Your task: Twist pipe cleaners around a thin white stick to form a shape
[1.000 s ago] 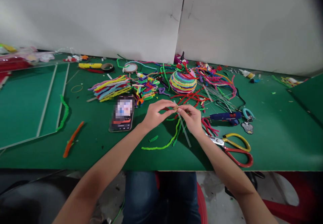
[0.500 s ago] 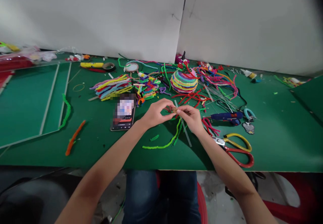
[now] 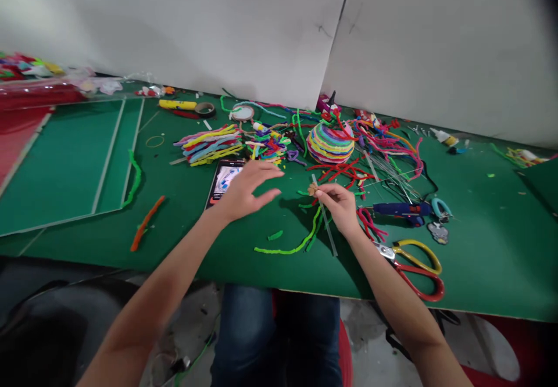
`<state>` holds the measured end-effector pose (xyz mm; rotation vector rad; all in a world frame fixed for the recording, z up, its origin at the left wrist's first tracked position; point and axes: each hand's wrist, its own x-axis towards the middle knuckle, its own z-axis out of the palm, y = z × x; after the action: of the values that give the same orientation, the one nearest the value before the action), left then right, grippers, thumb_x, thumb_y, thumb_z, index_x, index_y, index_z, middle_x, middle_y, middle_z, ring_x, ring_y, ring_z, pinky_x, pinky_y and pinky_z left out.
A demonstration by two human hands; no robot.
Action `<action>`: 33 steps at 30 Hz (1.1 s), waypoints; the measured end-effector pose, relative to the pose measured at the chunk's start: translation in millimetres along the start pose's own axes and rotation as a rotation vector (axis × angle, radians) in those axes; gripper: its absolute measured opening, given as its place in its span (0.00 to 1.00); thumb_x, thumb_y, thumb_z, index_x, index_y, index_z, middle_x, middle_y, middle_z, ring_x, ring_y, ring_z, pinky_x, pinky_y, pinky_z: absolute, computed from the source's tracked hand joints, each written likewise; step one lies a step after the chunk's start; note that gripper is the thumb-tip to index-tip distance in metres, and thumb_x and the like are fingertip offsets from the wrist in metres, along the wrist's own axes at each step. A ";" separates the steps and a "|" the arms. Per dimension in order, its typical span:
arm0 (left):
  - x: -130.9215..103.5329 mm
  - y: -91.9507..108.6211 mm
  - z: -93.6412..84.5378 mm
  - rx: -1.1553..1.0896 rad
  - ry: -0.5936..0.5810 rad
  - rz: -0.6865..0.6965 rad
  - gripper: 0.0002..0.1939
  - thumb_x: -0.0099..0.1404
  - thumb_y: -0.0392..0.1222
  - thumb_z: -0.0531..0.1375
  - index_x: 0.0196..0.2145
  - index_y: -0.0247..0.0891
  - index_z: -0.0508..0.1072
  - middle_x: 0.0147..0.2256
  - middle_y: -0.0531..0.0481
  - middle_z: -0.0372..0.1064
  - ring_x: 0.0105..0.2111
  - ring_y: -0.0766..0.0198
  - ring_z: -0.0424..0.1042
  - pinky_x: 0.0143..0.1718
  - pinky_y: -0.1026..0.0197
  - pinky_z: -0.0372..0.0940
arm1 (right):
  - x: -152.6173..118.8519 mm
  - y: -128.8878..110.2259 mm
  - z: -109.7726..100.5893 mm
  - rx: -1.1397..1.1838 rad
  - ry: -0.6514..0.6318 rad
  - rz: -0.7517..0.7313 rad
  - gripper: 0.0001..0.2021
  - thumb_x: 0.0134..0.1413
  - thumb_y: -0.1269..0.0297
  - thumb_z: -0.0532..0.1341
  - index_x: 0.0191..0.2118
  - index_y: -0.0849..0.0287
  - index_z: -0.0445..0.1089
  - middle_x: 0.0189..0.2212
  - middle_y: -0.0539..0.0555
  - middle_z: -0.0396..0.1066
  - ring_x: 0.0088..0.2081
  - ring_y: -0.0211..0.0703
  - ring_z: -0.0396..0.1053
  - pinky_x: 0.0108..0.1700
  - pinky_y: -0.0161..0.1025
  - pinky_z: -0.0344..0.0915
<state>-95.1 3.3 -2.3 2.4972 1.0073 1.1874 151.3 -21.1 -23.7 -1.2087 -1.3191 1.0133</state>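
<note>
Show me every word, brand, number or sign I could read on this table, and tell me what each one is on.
No text can be read for certain.
Phone, partly behind the left hand: any screen writing is too small.
Yellow tube: any print is too blurred.
Blue glue gun: any marking is too small.
White bottle: any label is too blurred.

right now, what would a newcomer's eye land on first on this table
The rainbow-striped round piece stands out most, toward the back of the green table, right of centre. Nearer, the right hand pinches a small brown piece, and the open left hand partly hides a phone. Scissors with yellow and red handles lie near the front edge, at right.
</note>
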 end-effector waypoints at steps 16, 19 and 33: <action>-80.1 -55.7 -46.8 0.481 -0.077 -0.400 0.18 0.62 0.41 0.52 0.47 0.53 0.74 0.49 0.46 0.62 0.48 0.49 0.56 0.44 0.46 0.54 | -1.9 9.4 -1.4 -0.113 -0.016 -0.066 0.06 0.47 0.61 0.66 0.32 0.56 0.74 0.28 0.51 0.77 0.30 0.39 0.74 0.34 0.38 0.72; -80.6 -56.8 -44.8 0.499 -0.111 -0.398 0.21 0.62 0.40 0.52 0.51 0.54 0.70 0.50 0.45 0.60 0.49 0.48 0.55 0.44 0.45 0.53 | -3.0 9.5 -1.5 -0.121 -0.029 -0.060 0.06 0.47 0.61 0.66 0.32 0.55 0.74 0.29 0.51 0.77 0.31 0.40 0.74 0.35 0.38 0.72; -84.0 -56.2 -47.0 0.391 0.288 -0.370 0.26 0.65 0.56 0.45 0.54 0.40 0.63 0.48 0.40 0.61 0.49 0.48 0.60 0.52 0.43 0.52 | -3.8 6.7 -1.0 -0.137 -0.031 -0.063 0.07 0.48 0.59 0.65 0.33 0.55 0.73 0.29 0.51 0.75 0.30 0.39 0.72 0.34 0.38 0.71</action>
<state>-195.4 -14.7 -47.5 2.2794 1.8408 1.3541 153.0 -24.0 -30.7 -1.2493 -1.4611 0.9119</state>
